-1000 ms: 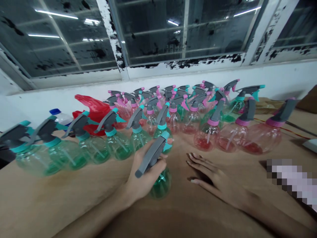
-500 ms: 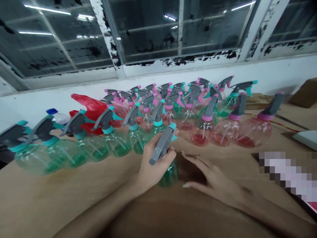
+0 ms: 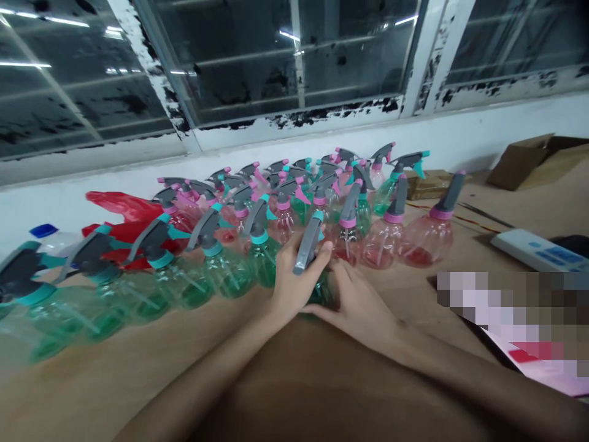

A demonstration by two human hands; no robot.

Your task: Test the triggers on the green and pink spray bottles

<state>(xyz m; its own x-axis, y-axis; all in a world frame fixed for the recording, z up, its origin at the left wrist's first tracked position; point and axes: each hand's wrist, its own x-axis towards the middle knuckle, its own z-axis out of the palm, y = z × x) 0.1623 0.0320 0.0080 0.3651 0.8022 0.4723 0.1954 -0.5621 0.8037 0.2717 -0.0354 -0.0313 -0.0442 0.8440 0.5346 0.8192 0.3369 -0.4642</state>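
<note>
A green spray bottle (image 3: 309, 244) with a grey trigger head stands in front of me. My left hand (image 3: 292, 282) is closed around its neck, just below the head. Against the right side of the bottle's body is my right hand (image 3: 361, 301), thumb in front and fingers curling behind, partly hidden. Green spray bottles (image 3: 230, 267) with turquoise collars form a row to the left. Pink spray bottles (image 3: 384, 242) with pink collars stand close by on the right.
More spray bottles crowd behind, near the wall. A red plastic bag (image 3: 124, 209) and a blue-capped bottle (image 3: 45, 231) lie at the left. Open cardboard box (image 3: 519, 162), a smaller carton (image 3: 426, 185) and a white device (image 3: 529, 248) sit on the right of the table (image 3: 202, 362).
My right hand has moved left from beside the spray bottle onto its body. My left hand keeps its hold. The view has turned to the right, showing more of the cardboard box.
</note>
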